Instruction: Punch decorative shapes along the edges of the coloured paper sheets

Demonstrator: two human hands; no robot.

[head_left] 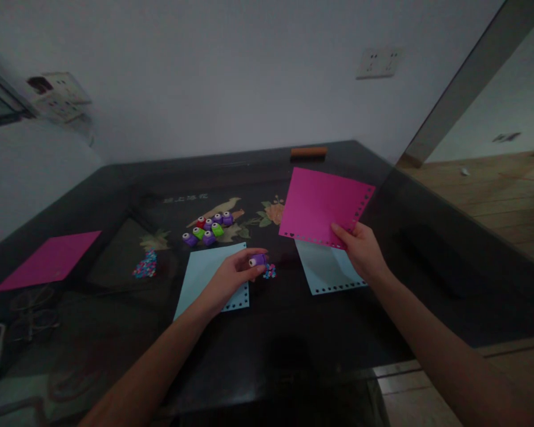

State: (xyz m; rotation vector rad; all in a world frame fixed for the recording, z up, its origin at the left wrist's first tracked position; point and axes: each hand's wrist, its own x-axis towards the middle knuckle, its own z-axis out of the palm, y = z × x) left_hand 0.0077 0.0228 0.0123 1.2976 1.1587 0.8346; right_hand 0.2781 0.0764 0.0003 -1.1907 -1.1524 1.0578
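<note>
My left hand [231, 274] is closed around a purple craft punch [257, 260], held over the edge of a light blue paper sheet [196, 276]. Small punched paper bits [270, 271] lie on the table just right of the punch. Between thumb and fingers, my right hand [360, 249] grips a magenta paper sheet [323, 204] by its lower right part. Small punched shapes run along this sheet's bottom and right edges. Partly beneath it lies a second light blue sheet [331, 273], also punched along its lower edge.
Several purple, green and red craft punches [209, 228] stand behind my left hand. A pile of colored paper bits [146, 265] lies left, near another magenta sheet [53, 258] and glasses [33, 314]. A brown cylinder [308, 153] rests at the back of the black table [289, 332].
</note>
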